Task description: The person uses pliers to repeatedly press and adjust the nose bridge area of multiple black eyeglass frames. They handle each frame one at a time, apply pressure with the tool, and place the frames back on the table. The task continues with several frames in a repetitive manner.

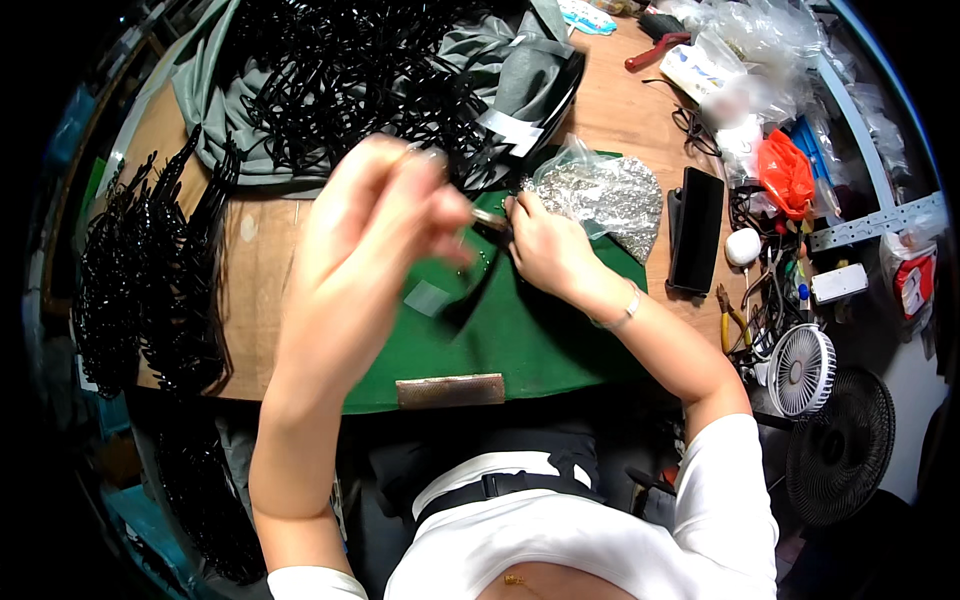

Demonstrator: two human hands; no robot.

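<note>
My left hand is raised over the green mat, fingers curled and smeared by motion; whether it holds anything cannot be made out. Just right of it, my right hand pinches a thin black strap, which hangs blurred over the mat. A small shiny metal piece shows at the fingertips, between the two hands. Beyond my right hand lies a clear plastic bag on a heap of small silvery pieces. Tiny bits are scattered on the mat near a small clear square.
Black glossy straps pile on grey cloth at the back; another bundle lies left. A textured bar sits at the mat's front edge. On the right are a phone, pliers, a white fan and an orange bag.
</note>
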